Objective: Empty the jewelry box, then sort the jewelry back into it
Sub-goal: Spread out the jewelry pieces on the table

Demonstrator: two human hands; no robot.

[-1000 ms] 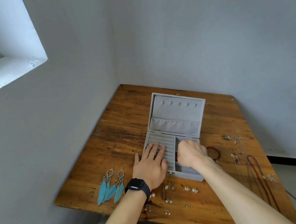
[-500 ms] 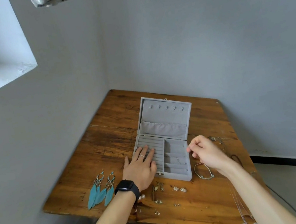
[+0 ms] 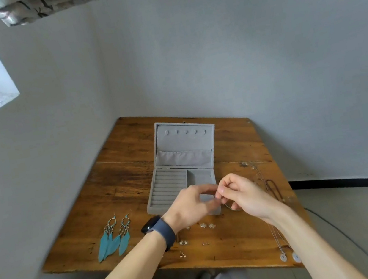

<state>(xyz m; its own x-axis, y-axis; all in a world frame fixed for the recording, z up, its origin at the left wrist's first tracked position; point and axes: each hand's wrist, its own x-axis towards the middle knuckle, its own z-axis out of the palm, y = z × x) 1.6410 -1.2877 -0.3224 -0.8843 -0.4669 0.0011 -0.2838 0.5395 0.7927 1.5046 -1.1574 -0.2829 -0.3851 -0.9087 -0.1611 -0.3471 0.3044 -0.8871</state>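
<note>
Pinching together above the near right corner of the box, both hands work at one thin silver wire bracelet (image 3: 228, 206). The right hand (image 3: 245, 196) has its fingers curled and thumb pressed to the wire. The left hand (image 3: 189, 207), blurred, curls its fingertips in to the same spot, and a black smartwatch (image 3: 157, 228) is strapped round its wrist. Both forearms reach in bare from the near edge. The loop hangs just below the right palm, off the desk.

Beneath them sits the open grey velvet jewelry box (image 3: 176, 186), with ridged ring rolls on the left and plain compartments on the right. Its lid stands upright with five small hooks and a pocket.

Two teal feather earrings (image 3: 114, 238) lie side by side on the worn wooden desk (image 3: 123, 173), left of the box. Small pale stud earrings (image 3: 206, 225) are scattered near the hands, too tiny to count. To the right lie a dark red cord necklace (image 3: 273, 188) and fine silver chains ending in two round pendants (image 3: 283, 257) at the near edge.
</note>
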